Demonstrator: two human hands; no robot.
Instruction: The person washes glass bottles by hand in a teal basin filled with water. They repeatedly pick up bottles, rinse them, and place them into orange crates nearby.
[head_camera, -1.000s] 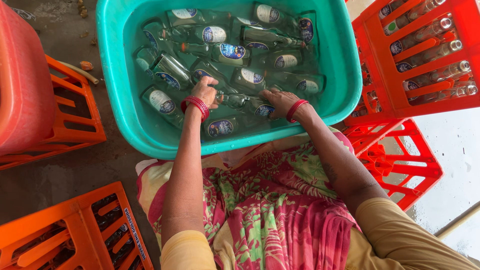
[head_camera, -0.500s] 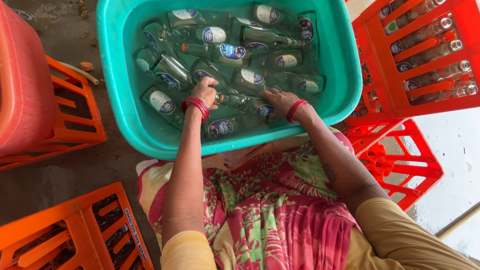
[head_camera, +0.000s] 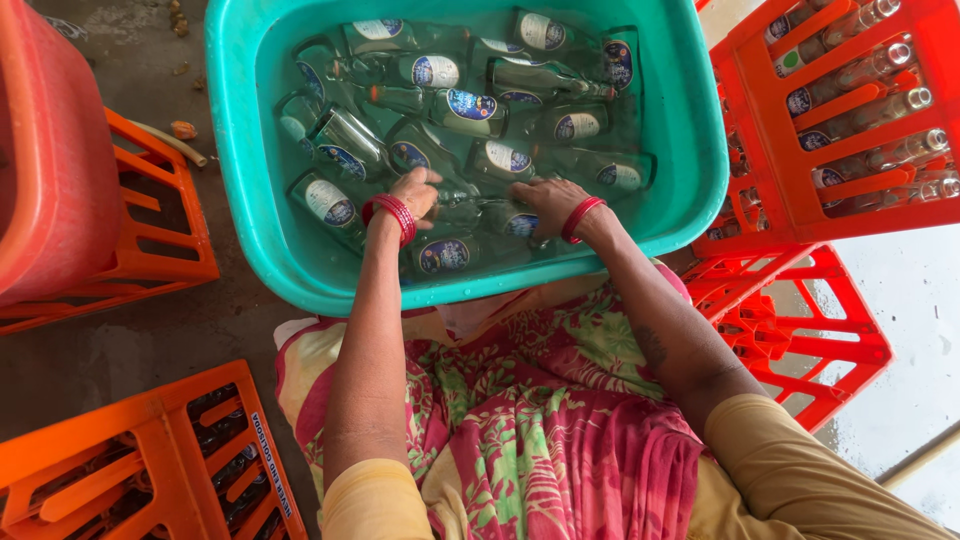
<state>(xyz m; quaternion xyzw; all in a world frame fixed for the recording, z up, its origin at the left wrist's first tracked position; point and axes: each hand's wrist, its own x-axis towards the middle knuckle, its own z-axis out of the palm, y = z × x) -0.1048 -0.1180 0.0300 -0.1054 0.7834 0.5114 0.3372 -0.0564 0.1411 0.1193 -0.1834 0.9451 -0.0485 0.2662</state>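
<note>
Underwater, left hand (head_camera: 415, 192) and right hand (head_camera: 545, 200) each grip slick glass bottles (head_camera: 470, 212); tub (head_camera: 700, 150) smooth plastic.

Basins: one teal plastic basin (head_camera: 250, 200) filled with water.
Bottles in the basin: about fifteen clear glass bottles (head_camera: 470, 108) with blue oval labels.
Crates: four orange and red plastic crates (head_camera: 840, 130).
Hands: two, each with red bangles (head_camera: 395, 215).

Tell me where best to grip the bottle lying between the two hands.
Probably by its neck, coming from above. The bottle lies flat underwater in the tub; the left hand is already at the slim neck, the right hand at its body.
</note>
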